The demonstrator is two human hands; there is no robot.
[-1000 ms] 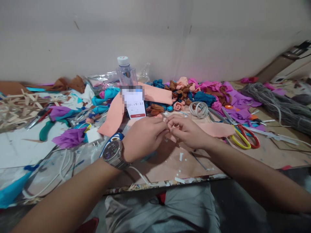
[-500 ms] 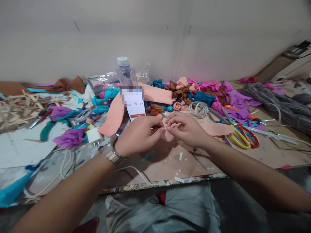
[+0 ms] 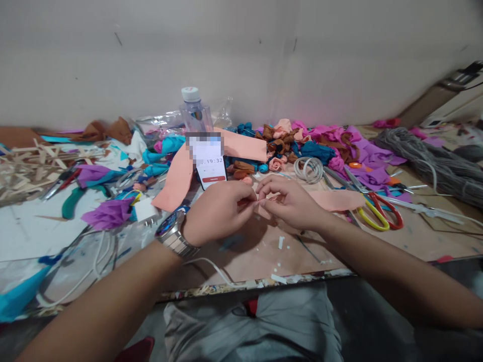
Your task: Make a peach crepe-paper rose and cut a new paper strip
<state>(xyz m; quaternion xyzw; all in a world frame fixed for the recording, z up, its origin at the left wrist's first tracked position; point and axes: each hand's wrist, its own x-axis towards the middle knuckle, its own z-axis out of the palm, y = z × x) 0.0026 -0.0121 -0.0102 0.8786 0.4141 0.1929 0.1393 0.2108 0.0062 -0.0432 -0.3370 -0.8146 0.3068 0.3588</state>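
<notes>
Back from the front edge of the cluttered table (image 3: 251, 261), the left hand (image 3: 222, 210) and right hand (image 3: 290, 203) both pinch a small peach piece (image 3: 263, 210), apparently each steadying it for the other.

The held paper (image 3: 263, 210) is peach, the scissor handles (image 3: 384, 220) yellow and red.

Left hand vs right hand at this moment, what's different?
The left hand has a metal-banded watch at its wrist; the right hand has a bare wrist.
The left hand is nearer the phone, the right hand nearer the scissors.
Shared: both pinch at a small piece of peach paper.
</notes>
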